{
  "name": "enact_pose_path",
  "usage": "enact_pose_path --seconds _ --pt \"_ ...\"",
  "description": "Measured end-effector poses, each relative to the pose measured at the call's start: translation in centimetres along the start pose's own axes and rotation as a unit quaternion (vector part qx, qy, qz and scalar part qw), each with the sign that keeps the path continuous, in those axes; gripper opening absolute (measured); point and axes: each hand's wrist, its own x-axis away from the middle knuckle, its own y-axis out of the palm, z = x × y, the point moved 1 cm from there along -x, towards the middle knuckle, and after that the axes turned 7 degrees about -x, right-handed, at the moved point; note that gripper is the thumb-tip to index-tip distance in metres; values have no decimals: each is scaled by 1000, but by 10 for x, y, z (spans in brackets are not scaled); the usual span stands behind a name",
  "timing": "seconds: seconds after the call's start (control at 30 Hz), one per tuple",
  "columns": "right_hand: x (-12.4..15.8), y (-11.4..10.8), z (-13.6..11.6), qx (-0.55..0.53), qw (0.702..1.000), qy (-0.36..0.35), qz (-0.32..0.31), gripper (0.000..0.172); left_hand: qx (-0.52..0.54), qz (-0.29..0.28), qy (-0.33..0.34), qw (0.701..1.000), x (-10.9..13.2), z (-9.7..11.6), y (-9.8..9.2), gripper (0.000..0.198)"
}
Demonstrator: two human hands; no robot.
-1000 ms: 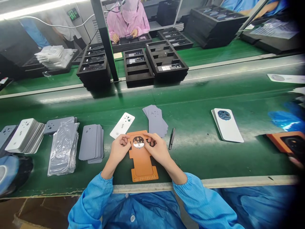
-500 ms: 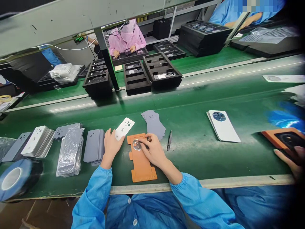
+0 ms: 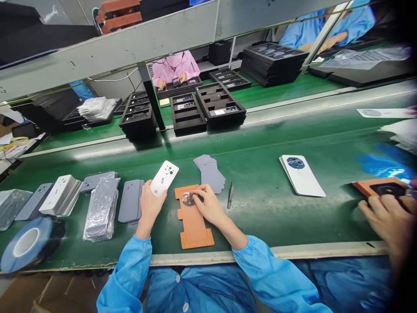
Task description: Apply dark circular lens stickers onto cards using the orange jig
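My left hand grips a white phone-back-shaped sheet with camera holes at its top and small dark print, raised to the left of an orange fixture plate. The plate lies flat in front of me. My right hand is over its upper end, fingers pinched at the edge of a round dark disc with holes. Whatever is between those fingertips is hidden. Behind the plate are fanned grey sheets, and black tweezers rest to the right of them.
Leftward stand grey sheets, a plastic-wrapped stack, white sheets and a blue tape roll. White sheets with a blue camera disc lie right. A co-worker's hand touches another orange fixture. Black trays stand behind.
My left hand has drawn the white sheet slightly left and turned it more upright. My right hand stays at the disc. At the right, the co-worker's hand has come over the orange fixture.
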Motion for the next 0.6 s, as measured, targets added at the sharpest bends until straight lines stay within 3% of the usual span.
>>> enact_pose_path --seconds 0.1,0.2,0.27,0.33,0.4,0.47,0.53,0.6 --pt "-11 -2 -3 25 998 53 -14 26 50 -8 -10 999 11 -2 -11 61" --pt "-25 -9 -6 45 994 93 -31 24 136 -61 -33 988 26 -3 -18 64" --pt "-33 -15 -8 47 993 97 -38 23 226 -113 -53 966 39 -3 -20 71" --pt "-39 -21 -10 45 994 94 -45 21 333 -169 -72 925 53 -2 -23 77" --pt "-41 -26 -15 44 994 90 -52 22 451 -243 -90 854 68 0 -26 75" --pt "-40 -30 -25 12 995 82 -56 27 561 -343 -113 745 84 4 -27 70" --pt "-37 -31 -37 -80 991 81 -68 37 633 -434 -127 628 100 9 -25 75" --pt "-32 -31 -52 -196 970 88 -110 45 664 -489 -125 552 112 15 -20 82"
